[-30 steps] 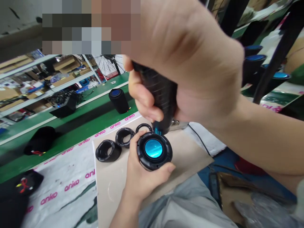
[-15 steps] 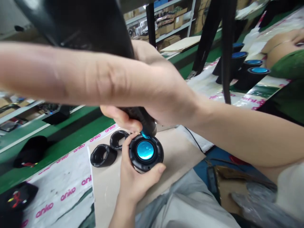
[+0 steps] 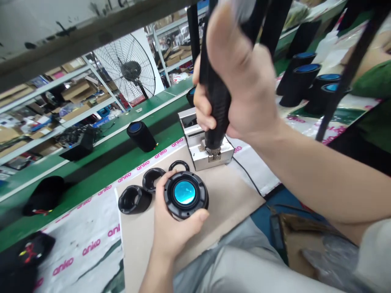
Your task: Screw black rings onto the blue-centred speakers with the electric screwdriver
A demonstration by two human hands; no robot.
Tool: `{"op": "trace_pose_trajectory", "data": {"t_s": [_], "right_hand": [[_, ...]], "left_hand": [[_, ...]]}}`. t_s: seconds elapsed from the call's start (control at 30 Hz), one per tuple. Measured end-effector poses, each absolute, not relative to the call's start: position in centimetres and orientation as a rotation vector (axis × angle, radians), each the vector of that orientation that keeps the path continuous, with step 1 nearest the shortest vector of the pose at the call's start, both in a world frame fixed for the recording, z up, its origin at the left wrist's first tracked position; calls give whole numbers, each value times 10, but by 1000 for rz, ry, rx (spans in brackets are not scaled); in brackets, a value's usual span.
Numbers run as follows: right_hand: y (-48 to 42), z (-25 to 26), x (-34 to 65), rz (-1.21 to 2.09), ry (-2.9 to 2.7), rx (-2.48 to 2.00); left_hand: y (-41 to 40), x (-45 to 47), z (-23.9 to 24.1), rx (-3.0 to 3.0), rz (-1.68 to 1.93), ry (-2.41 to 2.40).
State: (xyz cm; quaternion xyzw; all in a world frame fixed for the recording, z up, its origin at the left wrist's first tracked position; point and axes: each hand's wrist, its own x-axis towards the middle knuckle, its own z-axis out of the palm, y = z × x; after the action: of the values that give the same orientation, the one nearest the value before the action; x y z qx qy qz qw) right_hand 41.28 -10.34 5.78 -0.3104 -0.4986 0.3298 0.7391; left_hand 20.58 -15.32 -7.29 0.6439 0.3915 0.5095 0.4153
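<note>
My left hand point(image 3: 171, 228) is wrapped round a round black speaker part point(image 3: 186, 194) with a shiny blue centre, holding it over a tan board point(image 3: 235, 195). My right hand point(image 3: 241, 77) grips a black electric screwdriver point(image 3: 215, 101) upright, its tip down at a small metal box point(image 3: 210, 152) behind the speaker part. Three black rings lie just left of the speaker part: a large one point(image 3: 134, 199), a middle one point(image 3: 152, 179) and a thin one point(image 3: 179, 165).
A green conveyor belt point(image 3: 100, 167) runs behind, carrying a black cylindrical speaker point(image 3: 141, 136). More black speakers with blue tops point(image 3: 308, 81) stand at the right. A fan point(image 3: 130, 69) and shelves of boxes are at the back. Black caps point(image 3: 45, 195) lie at the left.
My right hand has lifted the screwdriver off the speaker part and moved it back to the metal box. My left hand keeps its hold on the speaker part.
</note>
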Motion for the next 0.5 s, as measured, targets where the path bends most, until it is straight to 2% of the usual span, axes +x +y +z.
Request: {"op": "trace_pose_trajectory", "data": {"t_s": [0.1, 0.23, 0.37, 0.5], "right_hand": [[-85, 25, 420, 607, -1066, -617], [-70, 0, 425, 635, -1114, -654], [-70, -5, 427, 664, -1131, -703], [-87, 9, 424, 862, -1123, -765]], "left_hand": [[-154, 207, -71, 1597, 1268, 988], [-153, 205, -73, 1601, 1254, 977], [-152, 204, -75, 1594, 1252, 956], [-150, 203, -75, 1528, 1217, 962]]}}
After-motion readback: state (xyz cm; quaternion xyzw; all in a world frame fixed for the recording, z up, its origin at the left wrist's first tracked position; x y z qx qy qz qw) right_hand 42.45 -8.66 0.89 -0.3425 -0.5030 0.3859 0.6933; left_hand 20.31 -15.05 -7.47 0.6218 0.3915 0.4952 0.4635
